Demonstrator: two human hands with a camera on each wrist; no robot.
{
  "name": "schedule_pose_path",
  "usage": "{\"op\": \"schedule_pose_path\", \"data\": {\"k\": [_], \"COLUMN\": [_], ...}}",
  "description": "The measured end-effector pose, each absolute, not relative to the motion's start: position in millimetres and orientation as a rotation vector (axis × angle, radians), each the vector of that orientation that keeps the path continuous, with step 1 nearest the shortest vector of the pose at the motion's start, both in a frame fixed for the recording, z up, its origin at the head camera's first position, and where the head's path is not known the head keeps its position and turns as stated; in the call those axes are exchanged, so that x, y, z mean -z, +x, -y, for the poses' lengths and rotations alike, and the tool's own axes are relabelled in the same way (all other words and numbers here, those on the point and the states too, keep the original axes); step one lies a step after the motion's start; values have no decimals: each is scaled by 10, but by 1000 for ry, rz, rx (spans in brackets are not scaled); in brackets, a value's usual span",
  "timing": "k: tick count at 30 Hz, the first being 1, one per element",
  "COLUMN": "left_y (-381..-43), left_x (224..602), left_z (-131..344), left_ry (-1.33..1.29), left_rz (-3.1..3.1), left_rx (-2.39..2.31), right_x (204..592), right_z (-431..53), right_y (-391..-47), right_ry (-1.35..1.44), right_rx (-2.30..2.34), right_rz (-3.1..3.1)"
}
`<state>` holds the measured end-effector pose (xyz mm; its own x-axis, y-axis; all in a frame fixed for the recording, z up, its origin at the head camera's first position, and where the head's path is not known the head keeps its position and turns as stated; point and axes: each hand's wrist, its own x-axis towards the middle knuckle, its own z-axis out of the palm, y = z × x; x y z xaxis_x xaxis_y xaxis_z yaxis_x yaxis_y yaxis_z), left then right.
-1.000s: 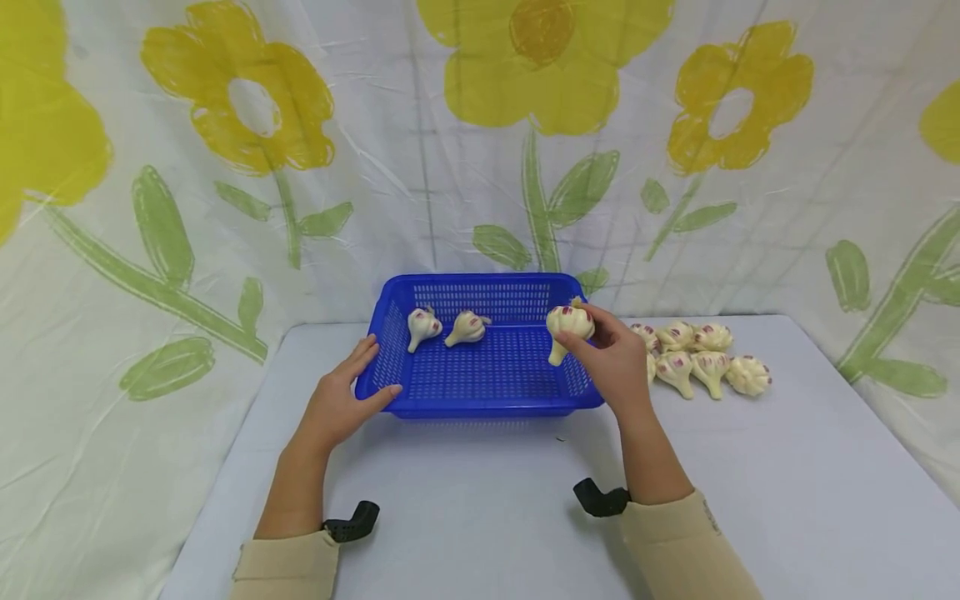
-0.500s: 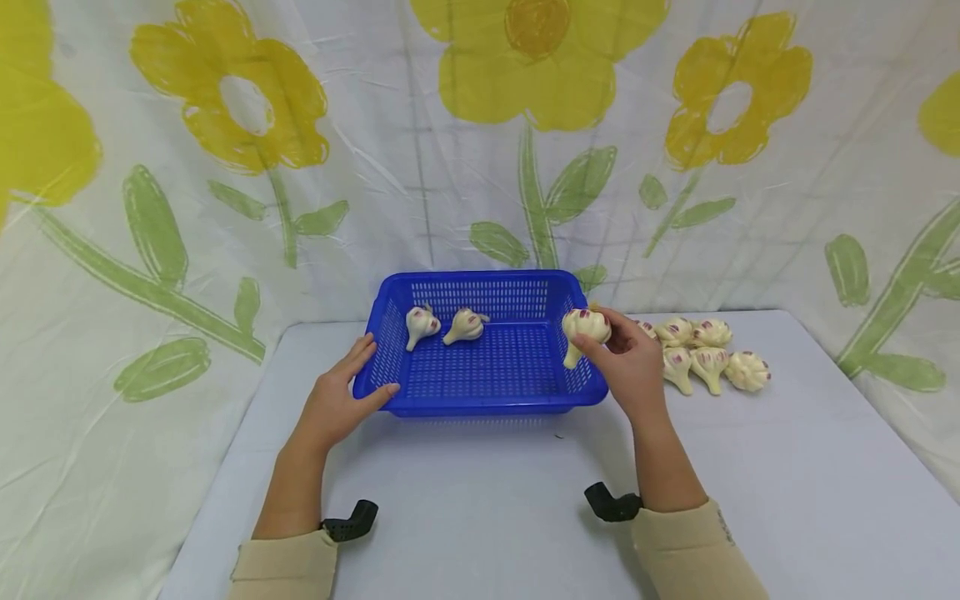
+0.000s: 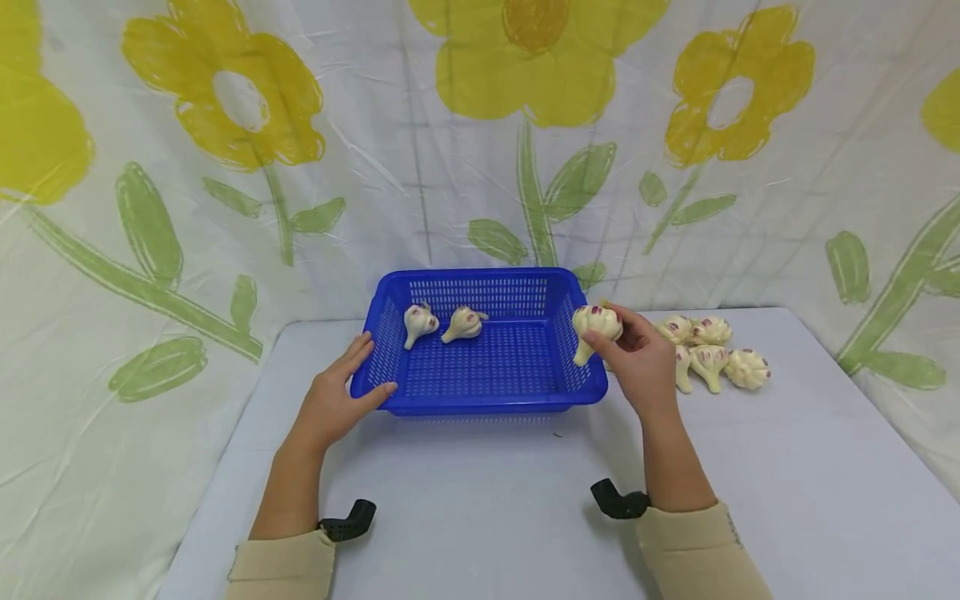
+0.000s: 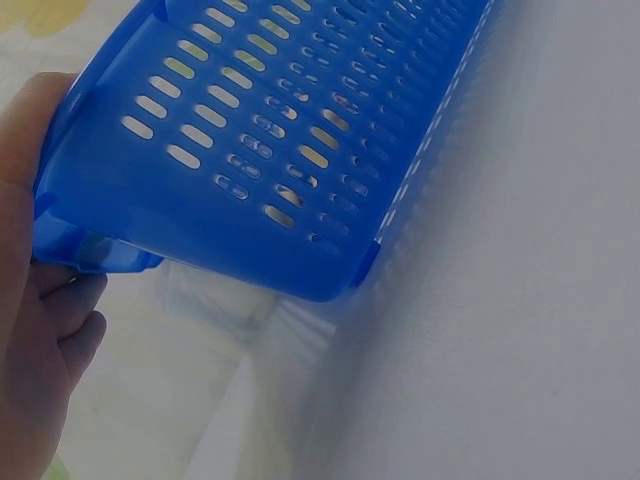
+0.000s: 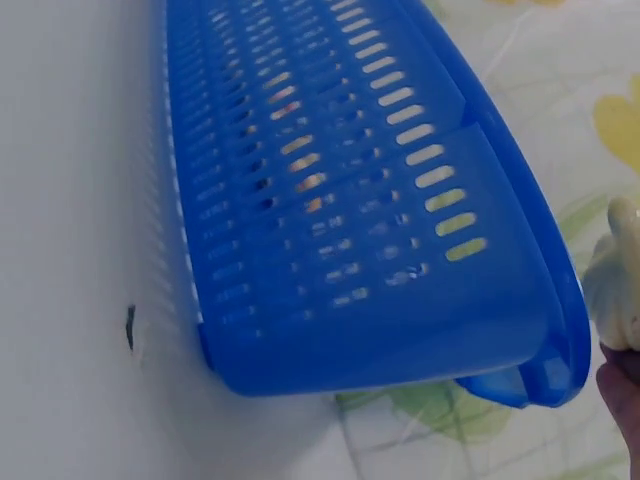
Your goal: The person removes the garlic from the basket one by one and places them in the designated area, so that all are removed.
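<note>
In the head view my right hand pinches a garlic bulb by its side, neck pointing down, over the right rim of the blue plastic basket. Part of that bulb shows at the edge of the right wrist view. My left hand holds the basket's front left corner, thumb on the front rim; the left wrist view shows curled fingers below the rim. Two bulbs lie inside at the left: a whitish garlic bulb and, right of it, another garlic bulb.
Several garlic bulbs lie grouped on the white table, right of the basket and partly behind my right hand. A flower-printed curtain hangs behind the table. A small dark scrap lies before the basket.
My right hand has moved right with the garlic bulb, from over the basket's inside to its right rim. My left hand stays at the corner, and the view has shifted slightly.
</note>
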<state>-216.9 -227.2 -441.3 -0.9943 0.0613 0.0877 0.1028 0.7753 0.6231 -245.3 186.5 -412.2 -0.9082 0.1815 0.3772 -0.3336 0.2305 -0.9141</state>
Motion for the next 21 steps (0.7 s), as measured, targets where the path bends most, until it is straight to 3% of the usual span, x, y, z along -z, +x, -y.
{"op": "schedule_pose_path", "data": {"k": [21], "left_y": [-2170], "left_x": [4425], "left_z": [2299], "left_ry": [-163], "left_rz": [2882], "left_rx": [1046], "right_x": [4058], "right_z": [-2378], "right_y": [-2463], "right_ry": [-170], "right_rx": [-1670], "right_rz": [2165]}}
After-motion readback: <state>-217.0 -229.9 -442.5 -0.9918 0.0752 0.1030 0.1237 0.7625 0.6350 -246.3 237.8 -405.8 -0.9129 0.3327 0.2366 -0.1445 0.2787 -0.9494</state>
